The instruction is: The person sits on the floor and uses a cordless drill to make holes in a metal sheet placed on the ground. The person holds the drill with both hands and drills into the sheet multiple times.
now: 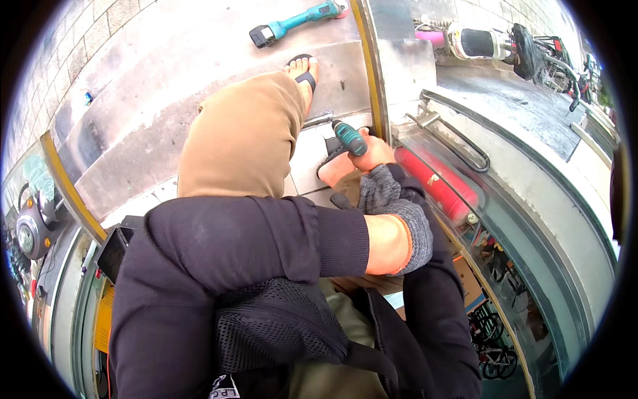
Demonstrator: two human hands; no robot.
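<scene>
The bare right hand [375, 155] is closed around a teal drill [349, 138], with the black tip directed forward and left. The left hand [413, 223], in a grey knit glove [420, 241] with an orange cuff, lies against the right arm [433, 292]; its grip cannot be determined. A red cylinder [438, 186] is located just right of the hands. A teal power tool [299, 21] lies well forward of both hands.
</scene>
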